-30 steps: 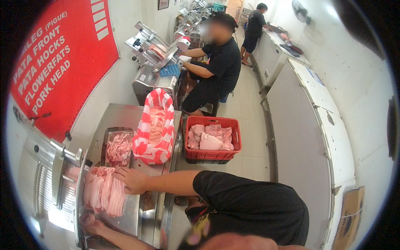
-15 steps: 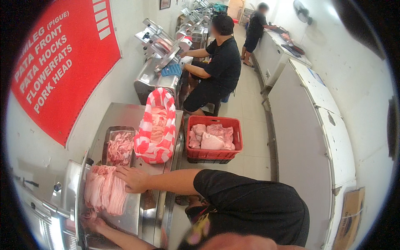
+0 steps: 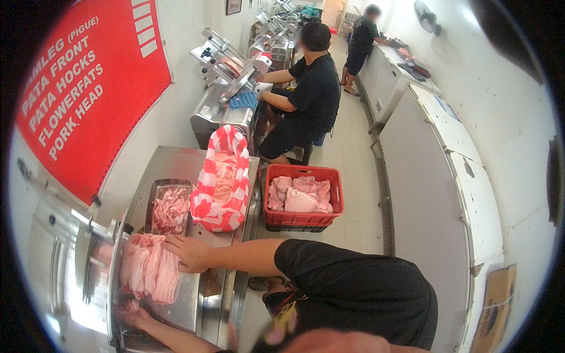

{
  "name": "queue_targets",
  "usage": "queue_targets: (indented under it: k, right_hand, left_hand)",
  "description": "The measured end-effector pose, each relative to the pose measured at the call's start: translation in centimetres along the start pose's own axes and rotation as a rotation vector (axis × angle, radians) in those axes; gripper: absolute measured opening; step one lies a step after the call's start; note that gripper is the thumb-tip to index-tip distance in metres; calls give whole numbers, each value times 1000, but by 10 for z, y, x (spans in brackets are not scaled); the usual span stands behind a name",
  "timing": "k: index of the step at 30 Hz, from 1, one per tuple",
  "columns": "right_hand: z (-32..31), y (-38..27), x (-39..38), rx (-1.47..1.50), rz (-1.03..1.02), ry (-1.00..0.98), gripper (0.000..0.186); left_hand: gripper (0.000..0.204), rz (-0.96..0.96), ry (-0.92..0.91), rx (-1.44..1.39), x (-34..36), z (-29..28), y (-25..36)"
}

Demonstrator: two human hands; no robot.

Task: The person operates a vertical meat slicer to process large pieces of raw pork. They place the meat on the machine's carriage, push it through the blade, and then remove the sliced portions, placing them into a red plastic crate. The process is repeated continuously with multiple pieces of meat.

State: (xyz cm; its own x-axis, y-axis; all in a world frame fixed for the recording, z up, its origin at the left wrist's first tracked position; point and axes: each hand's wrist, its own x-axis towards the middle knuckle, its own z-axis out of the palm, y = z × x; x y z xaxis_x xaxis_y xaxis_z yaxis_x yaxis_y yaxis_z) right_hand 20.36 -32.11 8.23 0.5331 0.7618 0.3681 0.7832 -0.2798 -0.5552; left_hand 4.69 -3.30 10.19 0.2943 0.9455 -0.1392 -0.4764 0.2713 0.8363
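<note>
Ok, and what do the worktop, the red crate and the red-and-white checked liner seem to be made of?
Worktop: metal, probably stainless steel; smooth, grey, with shiny reflections.
Red crate: likely rigid moulded plastic; evenly coloured, with a thick squared rim.
Checked liner: a thin, flexible sheet, creased and gathered; whether plastic or cloth, I can't tell.

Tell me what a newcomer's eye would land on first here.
Probably the big red banner with white lettering at the upper left. Next might come the red-and-white checkered liner around meat slices on the steel table, with the red crate of raw meat chunks just to its right. Nearer, at lower left, the right hand rests against a thick pale-pink stack of sliced meat.
</note>
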Motion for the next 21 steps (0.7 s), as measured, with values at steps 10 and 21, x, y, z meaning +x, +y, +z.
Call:
queue_targets:
  k: [10, 21]
  right_hand:
    - [-5, 0, -1, 6, 7, -8, 85]
    - [-3, -2, 0, 30, 13, 7, 83]
  left_hand:
    - [22, 145, -55, -11, 55, -40, -19]
    - [47, -40, -201, 49, 147, -103, -52]
